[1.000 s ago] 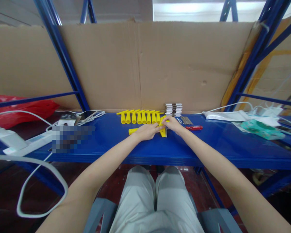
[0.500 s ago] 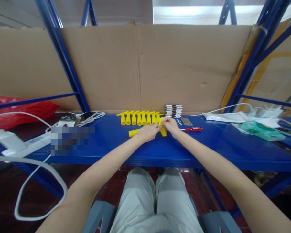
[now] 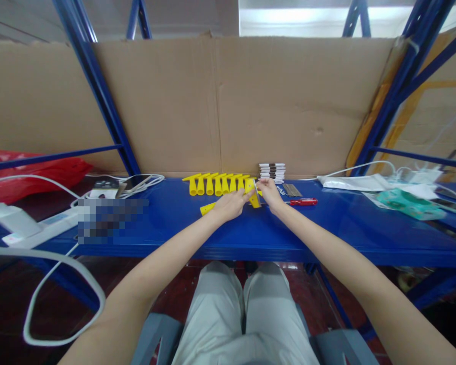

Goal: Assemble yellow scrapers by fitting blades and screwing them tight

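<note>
My left hand [image 3: 229,205] is closed around a yellow plastic handle with a flared head [image 3: 254,197], which lies on its side just above the shelf. The handle's round end points left, out past my wrist. My right hand [image 3: 270,194] pinches at the right edge of the head, where a thin pale strip shows; what sits between its fingertips is too small to make out. Behind my hands several like yellow handles [image 3: 209,185] stand in a row. A red-handled screwdriver [image 3: 303,202] lies right of my right hand.
Flat metal strips [image 3: 292,190] and small screws [image 3: 280,190] lie behind the screwdriver, near a stack of white-and-brown packets [image 3: 272,173]. A cardboard sheet [image 3: 167,111] backs the blue shelf [image 3: 327,233]. Left stands a power strip [image 3: 45,225] with cables; right, a green packet [image 3: 410,204].
The yellow handle's head has turned slightly, and a pale strip now shows along its edge. My right fingers have shifted a little right. The row behind stays put.
</note>
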Tool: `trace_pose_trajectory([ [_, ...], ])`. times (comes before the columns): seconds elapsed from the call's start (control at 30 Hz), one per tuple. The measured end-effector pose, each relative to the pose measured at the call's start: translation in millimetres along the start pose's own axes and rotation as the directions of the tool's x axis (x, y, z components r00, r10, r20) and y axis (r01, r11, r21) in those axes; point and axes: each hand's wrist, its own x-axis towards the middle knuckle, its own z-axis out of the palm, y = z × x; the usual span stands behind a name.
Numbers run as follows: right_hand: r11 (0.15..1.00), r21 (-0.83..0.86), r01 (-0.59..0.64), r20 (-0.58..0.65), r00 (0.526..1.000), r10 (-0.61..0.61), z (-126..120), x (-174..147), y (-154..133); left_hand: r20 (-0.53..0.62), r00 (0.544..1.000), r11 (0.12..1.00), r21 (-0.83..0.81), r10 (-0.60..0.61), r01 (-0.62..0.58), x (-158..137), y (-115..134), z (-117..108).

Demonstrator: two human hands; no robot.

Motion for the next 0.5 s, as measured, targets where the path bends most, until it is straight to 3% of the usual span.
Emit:
trace_pose_trajectory([
  [0.07, 0.992, 0.015, -0.127, 0.108, 0.986, 0.125, -5, -2, -6, -0.006, 0.999, 0.999, -0.018, -0.048, 0.048, 0, -2, -1],
  [0.13, 0.973, -0.008, -0.229, 0.274, 0.935, 0.223, -10, -4, -11, -0.012, 0.997, 0.996, -0.031, -0.080, 0.080, 0, -3, 0],
  [0.23, 0.967, -0.063, -0.246, 0.461, 0.852, 0.246, -14, -8, -12, -0.013, 0.997, 0.996, -0.045, -0.082, 0.081, 1, -6, 2],
  [0.37, 0.969, -0.057, -0.241, 0.557, 0.798, 0.231, -15, -10, -10, -0.016, 1.000, 0.998, -0.064, -0.017, 0.016, 0, -9, 5],
  [0.5, 0.961, -0.052, -0.271, 0.579, 0.776, 0.250, -16, -11, -11, -0.060, 0.998, 0.996, -0.088, 0.001, -0.007, 0, -11, 8],
])
